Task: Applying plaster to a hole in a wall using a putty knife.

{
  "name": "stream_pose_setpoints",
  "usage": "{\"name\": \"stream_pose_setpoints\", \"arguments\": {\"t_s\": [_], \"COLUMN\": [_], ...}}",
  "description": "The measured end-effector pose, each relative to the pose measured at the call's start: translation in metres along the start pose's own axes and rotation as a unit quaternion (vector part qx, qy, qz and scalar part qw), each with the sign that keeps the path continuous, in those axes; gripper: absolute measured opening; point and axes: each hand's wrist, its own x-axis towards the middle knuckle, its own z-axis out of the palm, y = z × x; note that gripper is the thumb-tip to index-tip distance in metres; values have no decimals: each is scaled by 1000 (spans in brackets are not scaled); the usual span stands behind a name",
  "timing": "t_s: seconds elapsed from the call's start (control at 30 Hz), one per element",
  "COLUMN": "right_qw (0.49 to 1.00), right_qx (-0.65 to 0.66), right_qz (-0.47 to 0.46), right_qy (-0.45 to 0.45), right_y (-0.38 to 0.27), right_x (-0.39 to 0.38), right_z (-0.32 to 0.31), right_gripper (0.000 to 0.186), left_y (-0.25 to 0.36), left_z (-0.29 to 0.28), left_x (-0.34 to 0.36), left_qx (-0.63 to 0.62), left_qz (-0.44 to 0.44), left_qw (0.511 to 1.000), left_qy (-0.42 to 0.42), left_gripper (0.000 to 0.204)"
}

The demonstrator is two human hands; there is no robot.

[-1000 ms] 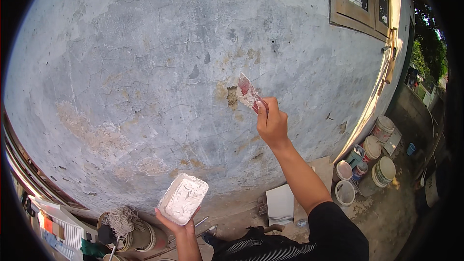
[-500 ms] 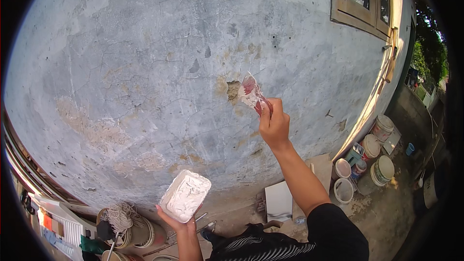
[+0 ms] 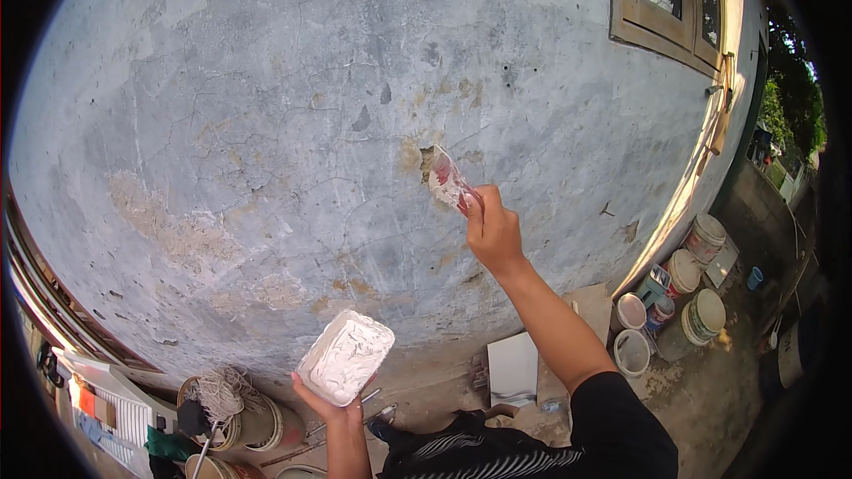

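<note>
A red putty knife smeared with white paste is gripped by its handle in my right hand. Its blade is at a chipped hole in the blue-grey plaster wall and hides part of it; I cannot tell whether blade and wall touch. Low in front of the wall, my left hand holds up a white rectangular tub from below, the fingers partly hidden under it. White paste is spread inside the tub.
Paint buckets crowd the ground at right, below a wooden window. A white board leans on the wall's foot. A mop head and more buckets stand at lower left.
My right hand has moved slightly left and down, bringing the putty knife's blade over the right part of the hole. The blade now looks narrower. The tub stays nearly in place.
</note>
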Motion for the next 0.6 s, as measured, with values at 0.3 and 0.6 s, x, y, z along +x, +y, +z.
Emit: {"name": "stream_pose_setpoints", "arguments": {"t_s": [0.3,0.6], "right_qw": [997,998], "right_qx": [7,-13], "right_qz": [-43,-41], "right_qy": [70,46], "right_y": [3,1], "right_x": [0,-1], "right_z": [-2,0], "right_gripper": [7,6], "left_y": [-4,-12], "left_z": [-3,-13], "left_x": [9,25], "left_qx": [-37,-40], "left_qz": [-4,-7], "left_qw": [999,998], "left_qy": [-29,-39], "left_gripper": [87,89]}}
